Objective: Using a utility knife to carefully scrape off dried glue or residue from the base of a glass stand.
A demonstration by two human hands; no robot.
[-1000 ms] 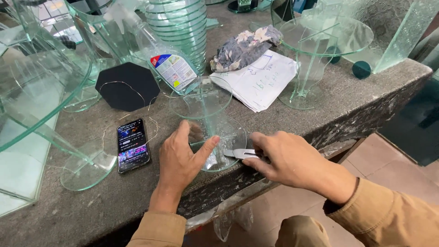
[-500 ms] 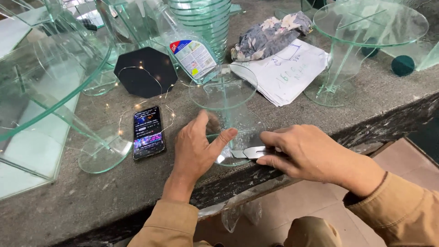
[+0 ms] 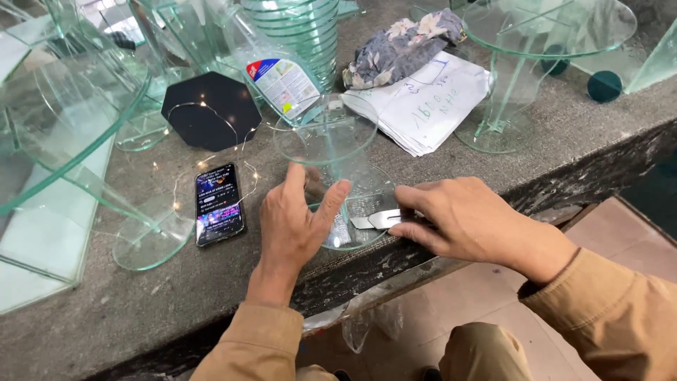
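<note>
Resting on counter | clear round glass stand [image 3: 331, 152] | blade [image 3: 377, 220] on base

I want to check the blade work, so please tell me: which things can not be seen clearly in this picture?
- Head view: the back of the metal blade is hidden under the right hand.
- Head view: the near left rim of the small glass stand is covered by the left hand.
- Head view: the phone screen content is too small to make out.
- Head view: the large glass stand is cut off by the left edge.
</note>
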